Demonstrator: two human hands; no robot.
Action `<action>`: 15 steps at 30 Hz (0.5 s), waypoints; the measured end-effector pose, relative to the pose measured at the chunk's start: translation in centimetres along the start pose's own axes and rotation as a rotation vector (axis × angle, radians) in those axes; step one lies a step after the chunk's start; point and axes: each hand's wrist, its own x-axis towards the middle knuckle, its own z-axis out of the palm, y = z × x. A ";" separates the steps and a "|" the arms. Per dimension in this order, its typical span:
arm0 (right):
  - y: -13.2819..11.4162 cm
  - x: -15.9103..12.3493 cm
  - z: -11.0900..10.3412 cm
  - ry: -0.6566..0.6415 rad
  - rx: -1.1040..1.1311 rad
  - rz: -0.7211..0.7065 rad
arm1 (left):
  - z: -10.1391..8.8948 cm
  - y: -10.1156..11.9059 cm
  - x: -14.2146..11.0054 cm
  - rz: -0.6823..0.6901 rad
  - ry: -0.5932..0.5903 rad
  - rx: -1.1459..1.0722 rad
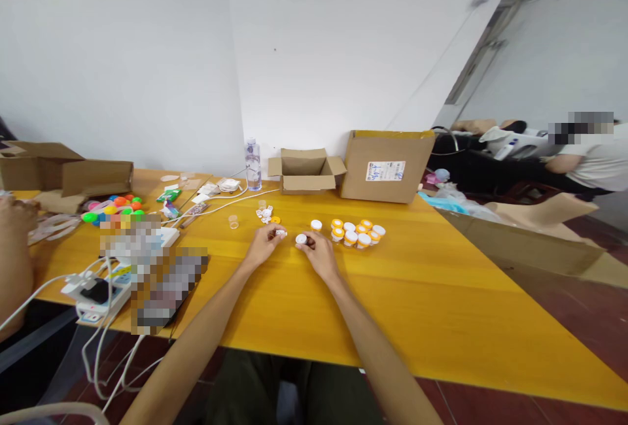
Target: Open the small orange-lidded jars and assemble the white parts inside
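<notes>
My left hand [262,244] pinches a small white piece with dark marks [281,233] over the table. Close by on the right, the fingers of my right hand [320,255] are closed around a small white-lidded tub [301,239], whose lower part they partly hide. Behind my right hand stands another white-lidded tub [316,224]. To its right is a cluster of small tubs with white and orange lids [364,239]. Beyond my left hand lie several loose white pieces [265,214], an orange lid [275,220] and small clear cups [233,221].
An open cardboard box [308,183], a larger closed box [383,183] and a water bottle [253,167] stand along the wall. On the left are colourful balls [118,206], a power strip [110,297] with cables, and another person's arm [14,255].
</notes>
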 end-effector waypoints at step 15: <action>0.6 0.0 0.1 0.025 -0.092 0.021 | 0.0 0.2 0.0 0.021 -0.007 -0.030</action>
